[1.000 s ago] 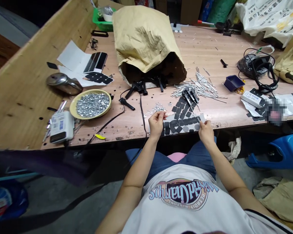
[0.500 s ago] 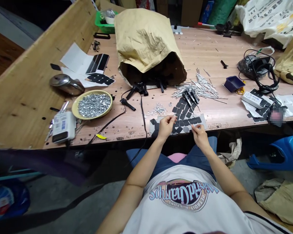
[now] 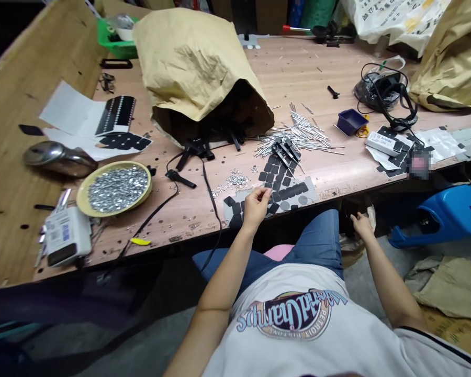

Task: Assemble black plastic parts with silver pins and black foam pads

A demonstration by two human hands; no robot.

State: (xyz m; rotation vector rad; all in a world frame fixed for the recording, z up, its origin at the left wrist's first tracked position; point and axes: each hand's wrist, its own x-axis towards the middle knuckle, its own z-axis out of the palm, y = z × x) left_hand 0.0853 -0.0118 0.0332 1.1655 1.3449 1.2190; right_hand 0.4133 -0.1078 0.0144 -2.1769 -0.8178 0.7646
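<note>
My left hand (image 3: 256, 208) is over the front edge of the table, thumb and forefinger pinched together. What it pinches is too small to make out. Beneath and beside it lies a grey sheet (image 3: 311, 189) with black rounded pads (image 3: 294, 190) stuck on it. My right hand (image 3: 362, 226) is out past the table edge, low on the right, its fingers apart above a crumpled paper bag (image 3: 350, 244). Just behind the sheet lie black clip-like parts with metal rods (image 3: 286, 151), near a heap of thin metal rods (image 3: 308, 132) and small loose metal bits (image 3: 237, 179).
A large brown paper bag (image 3: 188, 57) with black parts at its mouth lies on the table. To the left are a yellow bowl (image 3: 82, 205) of metal pieces and a white box-like device (image 3: 68, 235). A purple tray (image 3: 351, 121) and blue stool (image 3: 447, 212) are right.
My right hand has left the sheet and moved right, beyond the table edge to the paper bag. My left hand stays pinched near the sheet. The view has shifted right.
</note>
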